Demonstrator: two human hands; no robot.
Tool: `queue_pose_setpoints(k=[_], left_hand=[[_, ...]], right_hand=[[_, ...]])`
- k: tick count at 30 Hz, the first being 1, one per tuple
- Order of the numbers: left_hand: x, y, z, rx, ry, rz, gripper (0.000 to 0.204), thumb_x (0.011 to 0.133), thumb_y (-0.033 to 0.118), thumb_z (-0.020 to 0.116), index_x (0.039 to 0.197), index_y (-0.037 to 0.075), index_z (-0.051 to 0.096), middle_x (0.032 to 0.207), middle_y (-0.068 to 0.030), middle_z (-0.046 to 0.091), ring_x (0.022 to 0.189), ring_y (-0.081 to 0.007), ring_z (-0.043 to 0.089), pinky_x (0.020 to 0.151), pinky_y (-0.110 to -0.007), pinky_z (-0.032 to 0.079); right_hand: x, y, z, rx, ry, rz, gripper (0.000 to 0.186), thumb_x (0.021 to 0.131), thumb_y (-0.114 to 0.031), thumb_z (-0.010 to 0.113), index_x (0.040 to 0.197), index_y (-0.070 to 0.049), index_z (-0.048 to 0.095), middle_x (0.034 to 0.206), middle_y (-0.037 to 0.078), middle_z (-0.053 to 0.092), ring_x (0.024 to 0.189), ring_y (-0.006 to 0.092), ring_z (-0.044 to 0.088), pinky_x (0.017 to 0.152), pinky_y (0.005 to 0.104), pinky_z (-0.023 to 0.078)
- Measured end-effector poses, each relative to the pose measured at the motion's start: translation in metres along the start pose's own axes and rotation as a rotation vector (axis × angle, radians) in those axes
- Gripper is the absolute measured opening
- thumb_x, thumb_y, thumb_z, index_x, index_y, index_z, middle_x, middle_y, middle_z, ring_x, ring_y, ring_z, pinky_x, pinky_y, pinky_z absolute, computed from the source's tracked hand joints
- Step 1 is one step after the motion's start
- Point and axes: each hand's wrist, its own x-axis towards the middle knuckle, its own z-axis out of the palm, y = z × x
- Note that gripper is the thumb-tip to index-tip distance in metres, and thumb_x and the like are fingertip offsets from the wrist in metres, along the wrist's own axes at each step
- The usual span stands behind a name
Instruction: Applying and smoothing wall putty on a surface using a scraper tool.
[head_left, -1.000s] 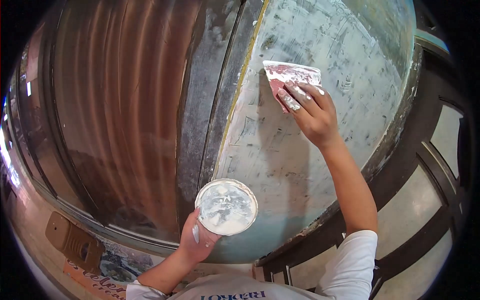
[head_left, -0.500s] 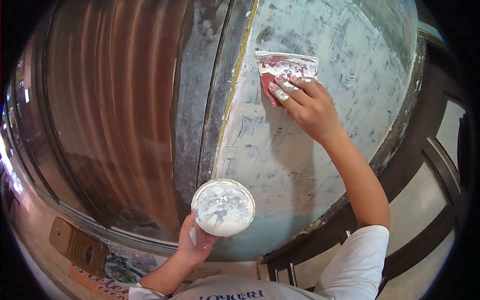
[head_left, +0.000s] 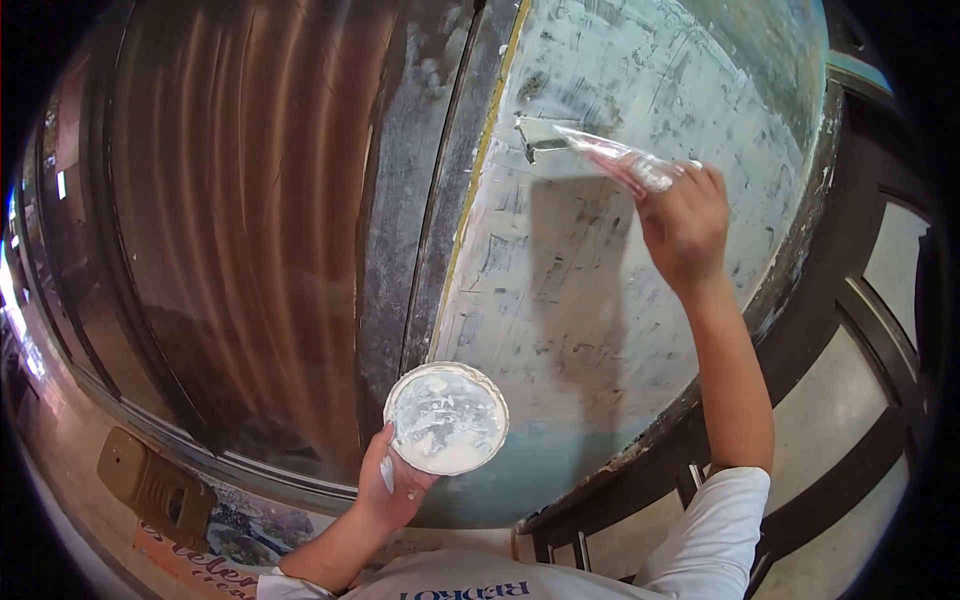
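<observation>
In my right hand (head_left: 688, 222) is a red, flat putty spreader (head_left: 615, 162) smeared with white paste. Its blade is turned nearly edge-on and points up-left toward the wall (head_left: 590, 260); I cannot tell whether the edge touches. A fresh patch of white filler (head_left: 545, 135) with a dark gap lies by the blade's tip. My left hand (head_left: 395, 482) grips a round, shallow tub (head_left: 447, 420) from its lower left side. White paste coats the inside of the tub, and a smear of it sits on my left thumb area.
Left of the patchy wall runs a dark frame strip (head_left: 415, 190) with a yellowish edge, then a brown curtained glass panel (head_left: 240, 230). A dark wooden door with pale panels (head_left: 835, 400) stands at right. A brown plastic stool (head_left: 155, 490) is at lower left, beside a printed mat (head_left: 250, 530).
My right hand has moved right and slightly down, turning the spreader from flat against the wall to nearly edge-on. A white patch shows where it was. The tub stays nearly still.
</observation>
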Motion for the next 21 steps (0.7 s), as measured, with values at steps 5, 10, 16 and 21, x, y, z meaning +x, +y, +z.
queue_pose_setpoints(k=[5, 10, 16, 21], left_hand=[[-0.002, -0.005, 0.004, -0.030, -0.001, -0.002, 0.057, 0.097, 0.038, 0.041, 0.143, 0.006, 0.033, 0.142, -0.0133, 0.045, 0.130, -0.0296, 0.045, 0.108, -0.046, 0.036], [-0.001, -0.010, 0.002, -0.018, 0.003, -0.036, 0.060, 0.095, 0.041, 0.044, 0.143, 0.007, 0.032, 0.142, -0.0126, 0.045, 0.129, -0.0294, 0.045, 0.107, -0.046, 0.036], [-0.007, -0.007, -0.005, -0.011, 0.044, -0.019, 0.059, 0.095, 0.041, 0.043, 0.142, 0.007, 0.035, 0.139, -0.0116, 0.048, 0.128, -0.0279, 0.048, 0.105, -0.044, 0.039], [-0.006, -0.007, -0.013, -0.014, 0.068, -0.027, 0.057, 0.095, 0.041, 0.043, 0.141, 0.007, 0.038, 0.138, -0.0105, 0.051, 0.126, -0.0264, 0.049, 0.105, -0.043, 0.040]], right_hand=[[0.035, -0.001, 0.015, 0.492, 0.122, 0.648, 0.028, 0.097, -0.031, 0.055, 0.095, -0.004, 0.053, 0.069, 0.014, 0.061, 0.058, 0.0333, 0.058, 0.055, 0.0377, 0.046], [0.033, -0.025, 0.053, 0.666, -0.033, 0.883, 0.032, 0.096, -0.034, 0.053, 0.095, -0.002, 0.051, 0.073, 0.020, 0.063, 0.067, 0.0405, 0.060, 0.062, 0.0427, 0.046], [0.010, -0.011, 0.045, 0.578, -0.028, 0.991, 0.031, 0.095, -0.031, 0.055, 0.093, 0.000, 0.054, 0.071, 0.018, 0.064, 0.063, 0.0337, 0.063, 0.059, 0.0391, 0.048], [0.026, -0.033, 0.044, 0.773, -0.032, 0.992, 0.029, 0.095, -0.031, 0.056, 0.096, -0.002, 0.057, 0.070, 0.015, 0.064, 0.061, 0.0238, 0.064, 0.058, 0.0353, 0.048]])
